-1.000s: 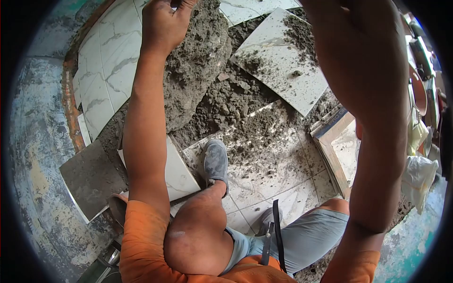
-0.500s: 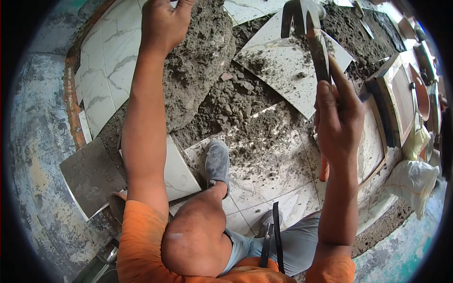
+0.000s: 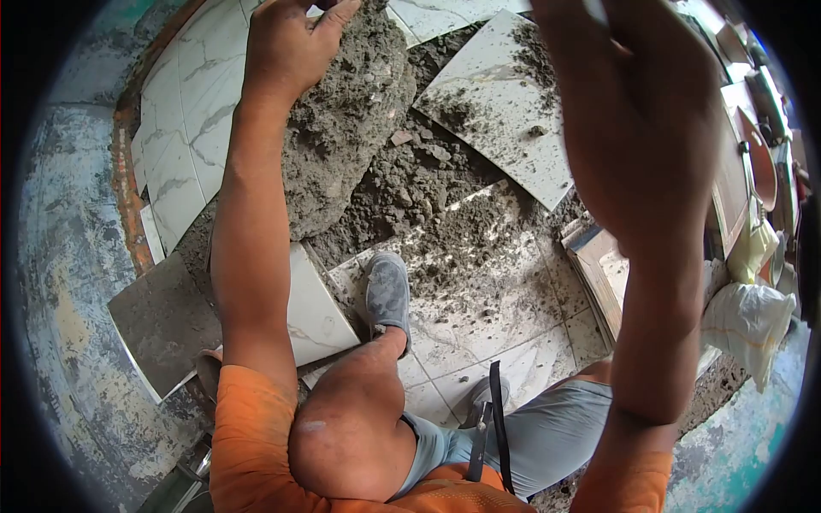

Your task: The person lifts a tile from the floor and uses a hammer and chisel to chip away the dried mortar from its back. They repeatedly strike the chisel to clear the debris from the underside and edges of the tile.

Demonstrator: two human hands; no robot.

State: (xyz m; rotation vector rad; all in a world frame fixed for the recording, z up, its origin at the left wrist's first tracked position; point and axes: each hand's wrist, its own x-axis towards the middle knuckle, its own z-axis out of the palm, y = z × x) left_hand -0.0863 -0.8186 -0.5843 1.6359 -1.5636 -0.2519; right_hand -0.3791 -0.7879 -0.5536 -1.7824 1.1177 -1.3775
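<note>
My left hand [image 3: 295, 47] is at the top edge over a big lump of grey-brown mortar [image 3: 351, 145]. Its fingers are curled closed, and whatever they hold is cut off by the frame. Raised close to the camera, my right hand [image 3: 641, 128] is dark and blurred, its fingers closed. The claw hammer it gripped half a second ago is now hidden behind the hand or above the frame. Below the hands, loose crumbled mortar [image 3: 410, 192] lies around the lump, and a marbled white tile [image 3: 496, 111] speckled with mortar rests askew beside it.
Marbled tiles [image 3: 184, 120] cover the floor at left. A grey-backed loose tile [image 3: 167, 312] lies near my left elbow. My grey shoe [image 3: 387, 291] stands on tiles by the rubble. Stacked tiles [image 3: 599, 274] and a white sack [image 3: 748, 325] are at right.
My right hand has risen toward the camera, taking the claw hammer out of sight. A stack of tiles at right has come into view. The left hand has barely shifted.
</note>
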